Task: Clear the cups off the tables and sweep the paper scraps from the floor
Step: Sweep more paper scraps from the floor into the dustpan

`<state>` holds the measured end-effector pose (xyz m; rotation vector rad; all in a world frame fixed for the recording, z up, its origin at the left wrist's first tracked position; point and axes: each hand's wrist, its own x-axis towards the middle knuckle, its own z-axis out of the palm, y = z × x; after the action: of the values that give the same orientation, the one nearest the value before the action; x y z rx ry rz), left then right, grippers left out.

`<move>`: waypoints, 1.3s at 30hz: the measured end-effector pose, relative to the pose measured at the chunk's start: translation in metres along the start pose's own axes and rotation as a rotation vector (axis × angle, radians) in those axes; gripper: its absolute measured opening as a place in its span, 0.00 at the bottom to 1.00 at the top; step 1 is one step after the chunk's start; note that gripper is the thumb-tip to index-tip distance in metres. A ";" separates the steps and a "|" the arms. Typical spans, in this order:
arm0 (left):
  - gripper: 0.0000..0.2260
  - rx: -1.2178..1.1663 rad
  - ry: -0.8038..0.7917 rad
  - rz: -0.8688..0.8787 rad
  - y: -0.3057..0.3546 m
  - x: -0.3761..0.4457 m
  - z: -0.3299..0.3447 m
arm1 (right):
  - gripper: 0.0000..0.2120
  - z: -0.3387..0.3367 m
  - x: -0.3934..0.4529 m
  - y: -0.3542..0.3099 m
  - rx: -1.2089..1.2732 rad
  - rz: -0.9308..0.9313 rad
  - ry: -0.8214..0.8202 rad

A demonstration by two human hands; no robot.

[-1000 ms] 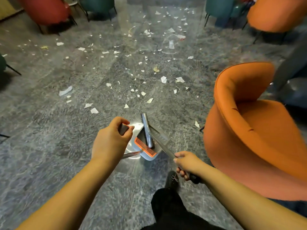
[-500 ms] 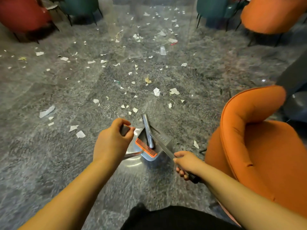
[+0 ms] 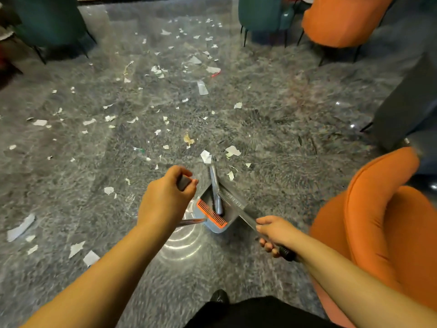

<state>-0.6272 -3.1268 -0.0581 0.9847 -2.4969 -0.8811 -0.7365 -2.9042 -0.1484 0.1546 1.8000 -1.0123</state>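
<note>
At frame centre, the left hand (image 3: 165,200) grips the grey plastic dustpan's (image 3: 214,215) handle and the right hand (image 3: 274,232) grips the metal broom pole (image 3: 246,215) (carried together, probably) toward white paper scraps (image 3: 205,156).

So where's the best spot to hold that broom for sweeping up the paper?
Near the top of the broom handle, around its dark grip, coming from above as the right hand does. The shaft slants up toward the person, so that end is the one within reach.
</note>
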 end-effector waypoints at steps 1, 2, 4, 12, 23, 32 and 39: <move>0.06 -0.002 -0.011 0.014 0.002 0.019 0.002 | 0.18 -0.005 0.007 -0.014 0.017 -0.005 0.013; 0.06 -0.001 -0.021 0.029 0.005 0.036 0.004 | 0.18 -0.010 0.012 -0.027 0.031 -0.008 0.026; 0.06 -0.002 -0.030 0.054 0.010 0.069 0.011 | 0.18 -0.020 0.025 -0.052 0.050 0.000 0.035; 0.06 -0.029 -0.050 0.077 0.041 0.217 0.058 | 0.19 -0.066 0.119 -0.165 0.072 -0.012 0.055; 0.06 -0.049 0.001 0.038 0.082 0.415 0.105 | 0.21 -0.134 0.243 -0.335 -0.006 -0.020 0.015; 0.07 -0.048 -0.009 0.043 0.063 0.603 0.127 | 0.19 -0.138 0.357 -0.479 -0.019 -0.003 0.016; 0.07 -0.036 -0.044 0.094 0.066 0.756 0.125 | 0.20 -0.130 0.431 -0.604 0.027 -0.021 0.005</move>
<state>-1.2604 -3.5632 -0.0629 0.8376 -2.5320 -0.9246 -1.3488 -3.3424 -0.1438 0.1549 1.7959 -1.0529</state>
